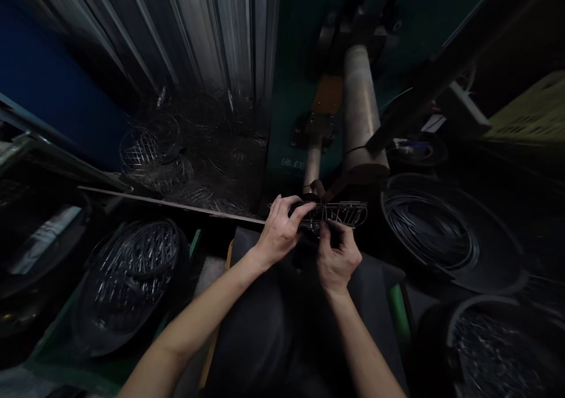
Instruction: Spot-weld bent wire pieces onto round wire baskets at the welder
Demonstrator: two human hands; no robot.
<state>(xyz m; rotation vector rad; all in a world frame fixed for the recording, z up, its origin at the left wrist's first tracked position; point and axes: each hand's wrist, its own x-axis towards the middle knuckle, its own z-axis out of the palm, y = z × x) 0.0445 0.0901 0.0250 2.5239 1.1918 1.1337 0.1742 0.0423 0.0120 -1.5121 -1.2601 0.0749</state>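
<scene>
A small wire basket (348,212) of thin metal rods sits at the tip of the welding machine's lower arm (313,162), just above my lap. My left hand (282,224) is closed round the left part of this basket, thumb and fingers on its wires. Close in front of it, my right hand (338,256) pinches at the near side of the basket with thumb and forefinger. Whether a separate small wire lies in that pinch is too dark to tell. The thick upper cylinder (362,103) of the machine stands right behind the basket.
Wire baskets (152,156) lie on a dark bench at left. A tub of wire parts (132,274) stands at lower left. On the right are a basin with wire rings (430,230) and a bucket of small metal pieces (498,351). A dark bar (441,68) slants overhead.
</scene>
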